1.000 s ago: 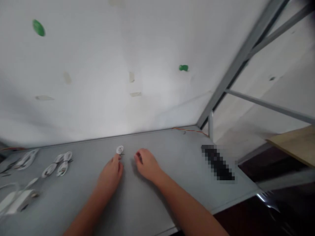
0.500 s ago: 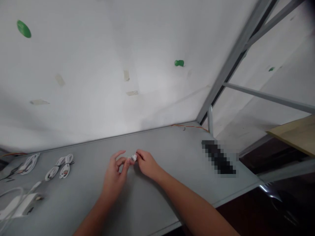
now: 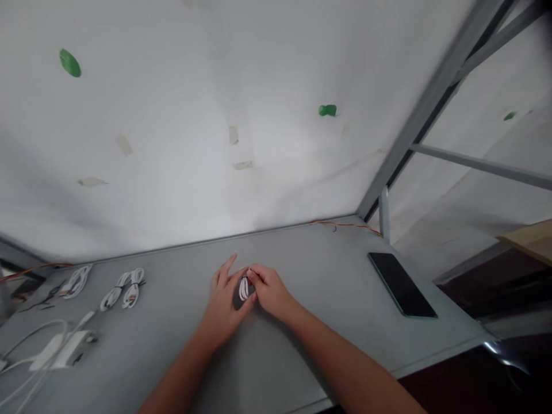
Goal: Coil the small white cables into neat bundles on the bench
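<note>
L hand (image 3: 222, 305) curls round white cable coil (image 3: 244, 289); R hand (image 3: 271, 293) pinches its top end, i.e. coil is under 2-hand control, approx. ctr. of table (image 3: 284, 345). Phone (image 3: 401, 284) lies nr. table's R edge.

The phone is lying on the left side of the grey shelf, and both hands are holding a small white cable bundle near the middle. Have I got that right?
Not quite: the head view shows the phone on the right side of the grey shelf. Both hands are indeed holding a small white cable bundle near the middle.
</note>
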`<state>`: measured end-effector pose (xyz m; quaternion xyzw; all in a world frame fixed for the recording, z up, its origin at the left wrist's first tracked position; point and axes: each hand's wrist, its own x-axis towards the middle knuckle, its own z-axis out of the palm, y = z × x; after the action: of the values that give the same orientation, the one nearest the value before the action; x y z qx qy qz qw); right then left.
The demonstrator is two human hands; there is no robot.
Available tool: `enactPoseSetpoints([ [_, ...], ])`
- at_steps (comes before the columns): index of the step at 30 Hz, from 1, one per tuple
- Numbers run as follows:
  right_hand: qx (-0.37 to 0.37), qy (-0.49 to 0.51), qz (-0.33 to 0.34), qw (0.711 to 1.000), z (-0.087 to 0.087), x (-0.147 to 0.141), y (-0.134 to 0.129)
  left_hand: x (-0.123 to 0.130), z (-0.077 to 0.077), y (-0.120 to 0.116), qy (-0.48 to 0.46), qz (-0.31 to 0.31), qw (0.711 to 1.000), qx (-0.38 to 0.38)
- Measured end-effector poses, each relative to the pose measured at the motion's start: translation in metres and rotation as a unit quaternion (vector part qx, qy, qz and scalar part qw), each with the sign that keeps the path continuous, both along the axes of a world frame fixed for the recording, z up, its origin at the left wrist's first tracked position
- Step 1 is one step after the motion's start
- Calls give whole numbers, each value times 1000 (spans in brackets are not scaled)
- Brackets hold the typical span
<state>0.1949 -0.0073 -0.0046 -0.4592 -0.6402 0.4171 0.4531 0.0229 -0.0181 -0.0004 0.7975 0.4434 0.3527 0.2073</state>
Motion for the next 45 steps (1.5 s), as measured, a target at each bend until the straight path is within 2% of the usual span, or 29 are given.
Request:
enactPoseSetpoints([
  [3, 16, -36, 24, 999, 7, 4, -3, -1, 5, 1, -75, -23, 988, -130],
  [5, 40, -75, 23, 996, 11, 7, -5, 4, 8, -1, -165, -17, 956, -244],
  [7, 78, -130, 13, 988, 13, 8, -6, 10, 13, -4, -281, -6, 898, -340],
  [10, 143, -212, 6, 967, 11, 8, -8, 15, 22, -7, -435, -24, 779, -451],
  [12, 180, -253, 20, 950, 10, 7, -9, 13, 27, -7, -488, -30, 700, -520],
  [13, 195, -270, 32, 943, 9, 8, -9, 10, 29, -6, -499, -31, 670, -549],
  [15, 218, -292, 57, 929, 8, 9, -10, 5, 29, -5, -504, -37, 630, -590],
  [18, 237, -290, 84, 923, 9, 14, -13, 0, 23, -4, -498, -77, 600, -621],
  [20, 229, -269, 80, 932, 9, 18, -14, -1, 19, -3, -498, -90, 605, -615],
  [22, 196, -240, 51, 950, 9, 20, -14, 0, 15, -3, -512, -66, 643, -566],
  [24, 139, -203, 16, 969, 9, 20, -12, 1, 14, -4, -527, -26, 713, -461],
  [26, 77, -145, 9, 986, 9, 20, -9, 0, 14, -7, -490, -10, 809, -325],
  [28, 22, -63, 26, 997, 9, 19, -5, 0, 14, -12, -374, -35, 905, -203],
  [29, -4, -13, 38, 999, 9, 18, -3, 0, 13, -14, -296, -55, 941, -152],
  [31, -67, 83, 60, 992, 9, 16, -1, 2, 9, -16, -153, -86, 982, -69],
  [34, -162, 173, 85, 968, 10, 15, -1, 7, 4, -15, -49, -92, 995, -9],
  [38, -200, 184, 105, 957, 14, 15, -2, 11, 2, -11, -64, -84, 994, -32],
  [41, -176, 147, 113, 967, 14, 15, -2, 11, 3, -12, -123, -45, 987, -91],
  [45, -49, 13, 114, 992, 12, 13, -6, 12, 1, -12, -203, 77, 960, -177],
])
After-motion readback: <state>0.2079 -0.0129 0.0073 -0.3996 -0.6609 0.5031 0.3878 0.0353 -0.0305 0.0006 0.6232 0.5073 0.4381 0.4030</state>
